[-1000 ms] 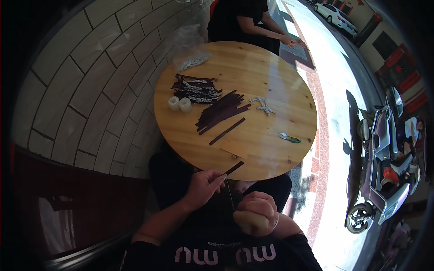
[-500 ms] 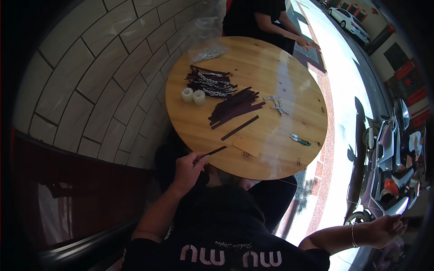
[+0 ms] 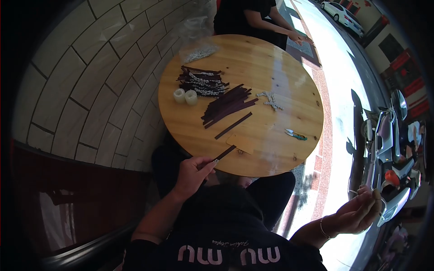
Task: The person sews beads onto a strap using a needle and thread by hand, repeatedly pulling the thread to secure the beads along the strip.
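My left hand [image 3: 192, 176] is closed around a dark strip [image 3: 227, 152] at the near edge of the table. Tiny whitish beads show on the strip beside my fingertips. Out to the right, well away from the table, my right hand [image 3: 357, 212] is raised with its thumb and fingers pinched together. Whatever it holds is too small to make out. Closest to the held strip lies a single dark strip [image 3: 233, 126], with a pile of dark strips [image 3: 226, 106] beyond it. A thin yellowish card [image 3: 244, 143] lies flat near the strip's tip.
On the round wooden table [image 3: 289, 77] are beaded strips [image 3: 203, 85], two whitish spools [image 3: 191, 97], a bag of beads [image 3: 201, 54], small beaded pieces [image 3: 270, 100] and thread snips [image 3: 296, 134]. Another person [image 3: 253, 20] sits opposite. A tiled wall [image 3: 95, 77] stands left; parked scooters [image 3: 384, 153] are right.
My right hand has swung inward and up from the far lower right. My left hand has shifted slightly right with the strip, whose tip now lies over the table farther in.
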Action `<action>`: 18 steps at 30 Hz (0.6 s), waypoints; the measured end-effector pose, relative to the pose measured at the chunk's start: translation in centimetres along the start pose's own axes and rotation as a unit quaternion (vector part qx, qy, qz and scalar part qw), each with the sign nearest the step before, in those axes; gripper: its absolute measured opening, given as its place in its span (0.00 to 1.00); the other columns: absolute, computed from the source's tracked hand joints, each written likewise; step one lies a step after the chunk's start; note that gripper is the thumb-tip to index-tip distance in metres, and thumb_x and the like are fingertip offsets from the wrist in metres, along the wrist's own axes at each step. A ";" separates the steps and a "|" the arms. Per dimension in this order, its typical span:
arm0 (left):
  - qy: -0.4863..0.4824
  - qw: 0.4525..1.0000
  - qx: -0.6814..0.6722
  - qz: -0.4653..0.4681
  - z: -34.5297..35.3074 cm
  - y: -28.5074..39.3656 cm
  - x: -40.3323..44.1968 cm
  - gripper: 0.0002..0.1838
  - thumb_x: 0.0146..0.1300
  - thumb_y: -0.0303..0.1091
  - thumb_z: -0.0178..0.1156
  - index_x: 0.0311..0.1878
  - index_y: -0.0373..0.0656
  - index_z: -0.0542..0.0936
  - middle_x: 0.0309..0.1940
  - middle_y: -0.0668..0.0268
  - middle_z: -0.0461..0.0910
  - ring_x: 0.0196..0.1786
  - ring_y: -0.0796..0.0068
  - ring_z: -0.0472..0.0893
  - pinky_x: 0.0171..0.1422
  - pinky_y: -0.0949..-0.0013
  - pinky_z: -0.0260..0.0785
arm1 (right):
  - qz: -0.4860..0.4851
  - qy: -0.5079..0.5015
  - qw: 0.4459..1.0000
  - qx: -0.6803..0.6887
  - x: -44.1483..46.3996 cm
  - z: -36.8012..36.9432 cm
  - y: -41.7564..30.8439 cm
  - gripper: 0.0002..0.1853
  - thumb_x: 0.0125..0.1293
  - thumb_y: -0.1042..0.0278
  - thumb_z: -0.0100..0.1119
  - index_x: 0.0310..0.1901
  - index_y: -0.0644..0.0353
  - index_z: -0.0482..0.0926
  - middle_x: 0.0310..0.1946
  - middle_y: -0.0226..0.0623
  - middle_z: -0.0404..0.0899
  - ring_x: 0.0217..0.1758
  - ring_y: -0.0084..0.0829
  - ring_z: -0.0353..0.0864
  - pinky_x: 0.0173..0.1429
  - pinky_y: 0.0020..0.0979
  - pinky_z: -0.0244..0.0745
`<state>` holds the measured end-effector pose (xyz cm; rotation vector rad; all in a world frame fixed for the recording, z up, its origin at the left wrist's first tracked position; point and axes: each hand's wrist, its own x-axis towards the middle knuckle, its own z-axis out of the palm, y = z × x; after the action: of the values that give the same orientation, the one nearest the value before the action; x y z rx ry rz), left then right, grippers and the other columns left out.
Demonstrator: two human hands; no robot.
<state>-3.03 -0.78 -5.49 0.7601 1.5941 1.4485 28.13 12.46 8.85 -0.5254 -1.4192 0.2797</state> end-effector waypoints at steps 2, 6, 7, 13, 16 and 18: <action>-0.010 1.000 0.004 0.016 0.4 0.4 -0.2 0.08 0.59 0.25 0.58 0.40 0.31 0.79 0.30 0.62 0.79 0.30 0.81 0.79 0.26 0.83 0.67 | 0.139 -0.150 0.975 0.090 -2.6 3.7 -1.2 0.10 0.65 0.79 0.42 0.43 0.72 0.73 0.19 0.36 0.74 0.20 0.23 0.70 0.30 0.24 0.68; -0.022 0.999 -0.001 0.033 1.3 1.6 -0.7 0.08 0.59 0.24 0.58 0.41 0.31 0.79 0.33 0.62 0.78 0.31 0.81 0.79 0.27 0.82 0.68 | 0.229 -0.476 0.846 0.069 -6.5 8.7 -0.1 0.08 0.61 0.78 0.52 0.41 0.67 0.77 0.26 0.39 0.79 0.26 0.28 0.80 0.33 0.22 0.75; -0.035 0.998 -0.010 0.044 1.4 1.8 -0.8 0.08 0.60 0.24 0.58 0.40 0.31 0.79 0.32 0.63 0.78 0.30 0.82 0.78 0.27 0.82 0.68 | 0.234 -0.504 0.828 0.076 -7.5 9.7 0.1 0.08 0.62 0.78 0.52 0.42 0.66 0.77 0.28 0.40 0.79 0.27 0.28 0.81 0.34 0.22 0.75; -0.091 0.995 -0.028 0.041 1.6 2.8 -1.3 0.07 0.59 0.23 0.57 0.40 0.31 0.79 0.31 0.64 0.76 0.27 0.82 0.77 0.27 0.82 0.68 | 0.428 -0.450 0.748 0.234 -11.3 11.8 1.5 0.08 0.65 0.76 0.50 0.41 0.67 0.78 0.29 0.30 0.79 0.28 0.15 0.74 0.31 0.17 0.70; -0.128 0.990 -0.052 0.022 1.5 3.0 -1.3 0.07 0.59 0.22 0.57 0.40 0.31 0.79 0.29 0.63 0.77 0.27 0.82 0.76 0.27 0.82 0.67 | 0.457 -0.442 0.736 0.231 -11.4 12.1 2.0 0.09 0.65 0.73 0.52 0.44 0.64 0.78 0.31 0.31 0.80 0.34 0.18 0.77 0.39 0.21 0.74; -0.152 0.986 -0.061 0.010 1.3 3.1 -1.3 0.07 0.58 0.21 0.57 0.40 0.31 0.79 0.28 0.64 0.77 0.26 0.83 0.76 0.26 0.82 0.66 | 0.468 -0.436 0.729 0.242 -11.5 12.1 2.0 0.09 0.65 0.73 0.52 0.45 0.64 0.78 0.31 0.30 0.80 0.34 0.17 0.77 0.38 0.21 0.75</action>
<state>-1.54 -0.81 -2.16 0.8799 1.2581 1.3573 14.81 10.74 -1.27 -0.6693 -1.7480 1.8789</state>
